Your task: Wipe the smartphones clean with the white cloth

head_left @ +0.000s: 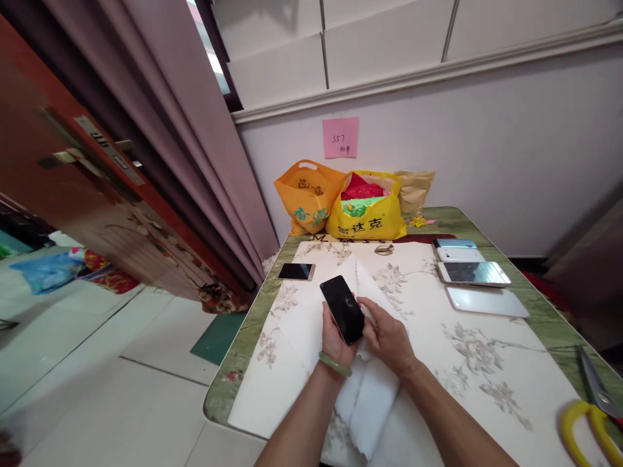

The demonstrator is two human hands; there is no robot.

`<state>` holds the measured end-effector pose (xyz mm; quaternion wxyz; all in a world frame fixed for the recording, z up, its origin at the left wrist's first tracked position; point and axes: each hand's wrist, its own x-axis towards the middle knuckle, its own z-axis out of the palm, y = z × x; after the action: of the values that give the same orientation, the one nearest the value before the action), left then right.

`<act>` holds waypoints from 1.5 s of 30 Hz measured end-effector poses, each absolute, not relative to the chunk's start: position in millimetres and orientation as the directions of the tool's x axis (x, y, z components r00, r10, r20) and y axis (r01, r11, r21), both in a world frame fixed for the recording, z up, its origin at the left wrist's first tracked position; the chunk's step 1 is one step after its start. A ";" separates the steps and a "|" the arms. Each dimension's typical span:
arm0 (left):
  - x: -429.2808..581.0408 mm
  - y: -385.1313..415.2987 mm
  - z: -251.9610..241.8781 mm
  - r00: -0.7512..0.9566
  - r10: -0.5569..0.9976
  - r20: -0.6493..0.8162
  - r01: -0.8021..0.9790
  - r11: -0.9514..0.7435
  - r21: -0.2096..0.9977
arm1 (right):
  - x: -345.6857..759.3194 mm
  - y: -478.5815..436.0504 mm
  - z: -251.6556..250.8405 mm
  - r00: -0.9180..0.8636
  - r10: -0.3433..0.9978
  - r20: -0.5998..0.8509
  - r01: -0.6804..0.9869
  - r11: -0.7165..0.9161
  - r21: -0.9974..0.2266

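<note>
A black smartphone [342,310] lies tilted across my left hand [337,337], which is closed around its lower left side, screen facing up. Fingers of my right hand [389,334] are curled in and touch the phone's right edge; their tips are partly hidden. Beneath both hands, a white cloth [372,408] with a scalloped edge spreads over the table, some of it folded. Left of the cloth's far part rests another phone [296,272], gold-edged with a dark screen.
Several phones [474,273] lie in a row at the right. Yellow-handled scissors [596,402] are at the near right corner. Against the wall stand an orange bag [311,194], a full yellow bag [367,224] and a tan paper bag [416,191]. A floral sheet [487,383] covers the green table [228,383].
</note>
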<state>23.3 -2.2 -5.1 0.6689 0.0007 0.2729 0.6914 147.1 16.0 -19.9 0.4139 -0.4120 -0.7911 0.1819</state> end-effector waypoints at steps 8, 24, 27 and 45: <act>25.6 -2.9 -2.5 -0.111 0.933 -0.343 -0.920 0.033 0.389 | 147.5 14.1 -16.6 -0.287 0.821 0.494 0.472 0.570 -0.673; 21.8 -2.4 -5.8 -0.118 0.918 -0.377 -0.913 0.049 0.405 | 144.9 15.7 -14.2 -0.354 0.812 0.464 0.477 0.584 -0.657; 21.3 -2.2 -3.1 -0.109 0.921 -0.373 -0.909 0.060 0.413 | 143.9 15.5 -12.5 -0.340 0.827 0.448 0.471 0.562 -0.679; 23.0 -1.8 -5.0 -0.067 0.924 -0.375 -0.901 0.106 0.421 | 143.6 14.8 -15.1 -0.311 0.843 0.439 0.434 0.537 -0.723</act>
<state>23.0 -1.8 -5.0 0.6827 0.0201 0.2945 0.6684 143.6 14.8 -15.1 0.4163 -0.4138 -0.7716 0.2454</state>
